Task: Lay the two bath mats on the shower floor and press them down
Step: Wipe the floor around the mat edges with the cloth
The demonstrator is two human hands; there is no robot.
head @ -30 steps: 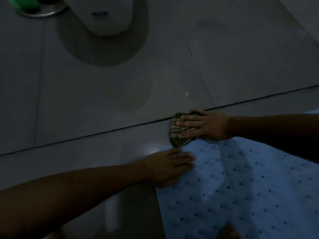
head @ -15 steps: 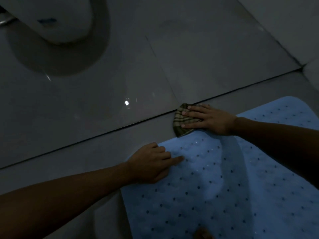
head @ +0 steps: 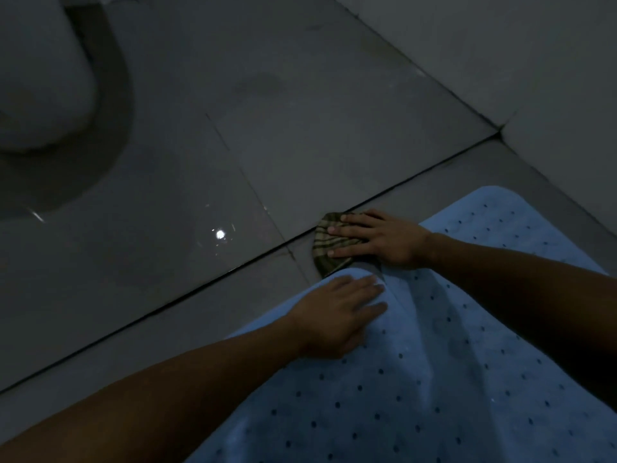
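1. one blue bath mat (head: 450, 379) is showing, dotted with small holes, lying on the grey tiled floor (head: 300, 128); a second mat is not showing.
2. two hands are working. the left hand (head: 337, 315) is resting flat on the mat's near-left edge, fingers straight and spread, gripping nothing.
3. the right hand (head: 380, 238) is lying just beyond the left hand, fingers straight, pressing down on one checked cloth (head: 329, 245), not curling round it.
4. the cloth is sitting on the floor under the right fingers, touching the mat's far edge, with a dark tile seam running just beyond it.
5. the mat is rippling in long folds from the left fingertips back toward the person.
6. its rounded far corner is lying to the right of the right wrist, near the wall (head: 534, 78).
7. left of both hands, open tile is stretching to one pale rounded fixture (head: 36, 78).
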